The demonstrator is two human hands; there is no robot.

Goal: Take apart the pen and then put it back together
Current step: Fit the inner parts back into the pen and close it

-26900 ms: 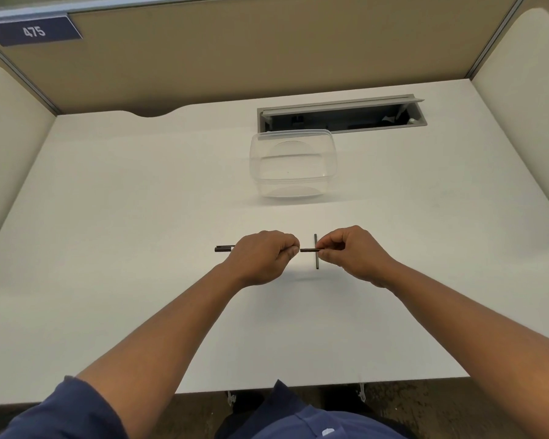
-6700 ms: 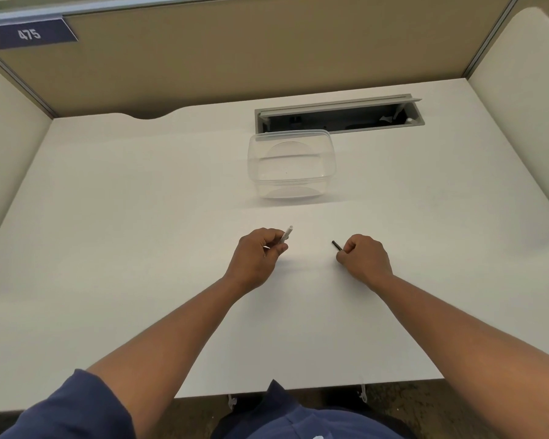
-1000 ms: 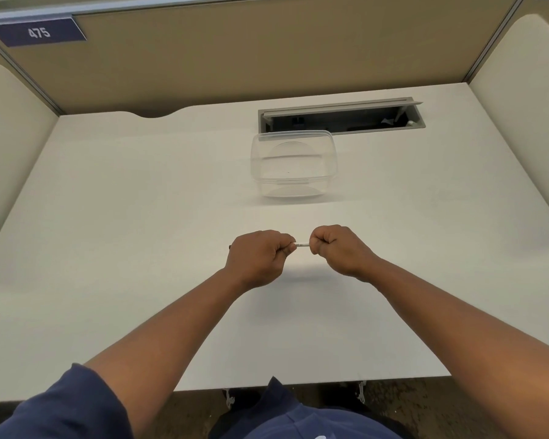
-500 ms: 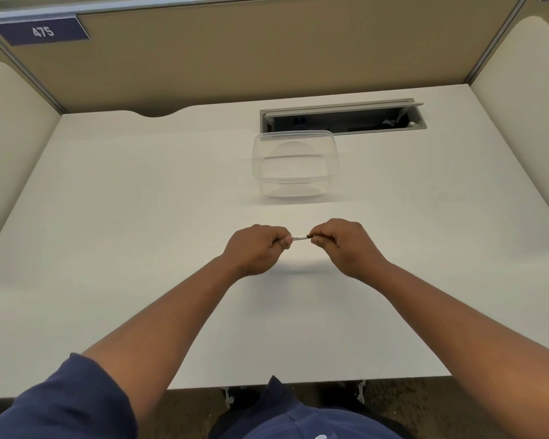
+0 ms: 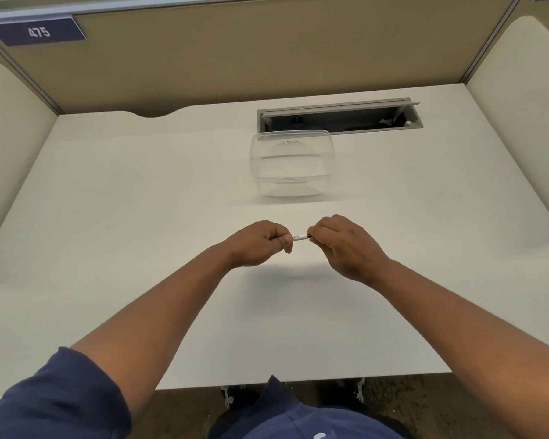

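The pen (image 5: 300, 237) lies level between the two hands, held just above the tabletop (image 5: 114, 217) near its middle. Only a short white stretch of the barrel shows, with small dark print on it and a dark end at the right; the rest is hidden inside the fists. The left hand (image 5: 260, 242) is curled tight around the pen's left part, thumb and forefinger pinching at the exposed section. The right hand (image 5: 343, 245) is closed on the pen's dark right end, its fingertips pressed together around it. The hands sit close, nearly knuckle to knuckle, with only that bit of barrel between them. Both forearms reach in from the near edge, and dark blue sleeves (image 5: 61, 394) show at the bottom. Beyond the hands, well apart from them, stands a clear plastic container (image 5: 292, 163) with nothing visible in it. Just behind it a grey cable slot (image 5: 339, 117) is set into the tabletop. A blue tag reading 475 (image 5: 38, 31) hangs on the partition at upper left.
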